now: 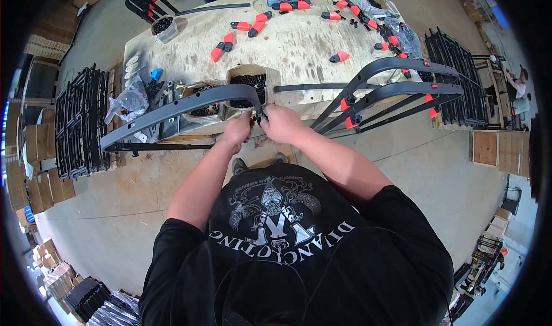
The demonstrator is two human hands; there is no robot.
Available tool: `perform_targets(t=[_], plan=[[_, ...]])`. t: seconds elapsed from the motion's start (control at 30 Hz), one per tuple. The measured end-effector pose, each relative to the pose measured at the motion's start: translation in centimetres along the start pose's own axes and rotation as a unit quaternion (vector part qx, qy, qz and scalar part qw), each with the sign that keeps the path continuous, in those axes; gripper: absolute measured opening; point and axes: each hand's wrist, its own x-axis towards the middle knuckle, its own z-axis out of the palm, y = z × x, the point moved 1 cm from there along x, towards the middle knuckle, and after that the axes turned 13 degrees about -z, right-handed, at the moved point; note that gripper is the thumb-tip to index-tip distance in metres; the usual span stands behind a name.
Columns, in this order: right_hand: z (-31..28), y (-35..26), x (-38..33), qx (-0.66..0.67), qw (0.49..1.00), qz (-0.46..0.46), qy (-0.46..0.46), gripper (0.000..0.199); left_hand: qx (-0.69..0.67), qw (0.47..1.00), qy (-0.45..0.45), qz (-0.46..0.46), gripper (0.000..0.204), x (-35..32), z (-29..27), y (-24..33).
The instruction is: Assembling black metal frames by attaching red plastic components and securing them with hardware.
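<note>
An assembly workshop or small factory floor. Beyond the hands stands a worn plywood workbench [287,44] scattered with red-and-black plastic parts [223,46] and boxes of black fittings [248,83]. Stacks of black metal frames [80,121] stand far to either side, flattened cardboard cartons [34,176] line the left wall, and the bare concrete floor [115,211] spreads below.

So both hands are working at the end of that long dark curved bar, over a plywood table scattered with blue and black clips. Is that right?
Not quite: the head view shows the clips scattered on the plywood table are red and black, not blue. The rest holds: the left hand and right hand meet at the end of the long dark curved bar.
</note>
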Motion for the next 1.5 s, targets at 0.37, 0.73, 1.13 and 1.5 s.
perform_targets(t=[0.37, 0.73, 1.13, 1.5], plan=[[-0.3, -0.1, 0.0, 0.005, 1.000, -0.003, -0.012, 0.028, -0.070, 0.994, -0.056, 0.063, 0.021, 0.0, 0.1, -0.6], [-0.6, -0.2, 0.1, -0.003, 0.999, -0.012, -0.030, 0.025, 0.114, 0.956, 0.002, 0.270, 0.029, 1.0, -0.5, -1.8], [3.4, 7.2, -7.7, 0.330, 0.932, 0.115, 0.097, 0.032, 0.491, 0.749, 0.350, 0.275, 0.048, 10.5, -10.7, 3.5], [3.1, 9.1, -19.9, 0.576, 0.738, 0.327, 0.131, 0.021, 0.374, 0.870, 0.308, 0.086, 0.043, 15.0, -14.9, 4.4]])
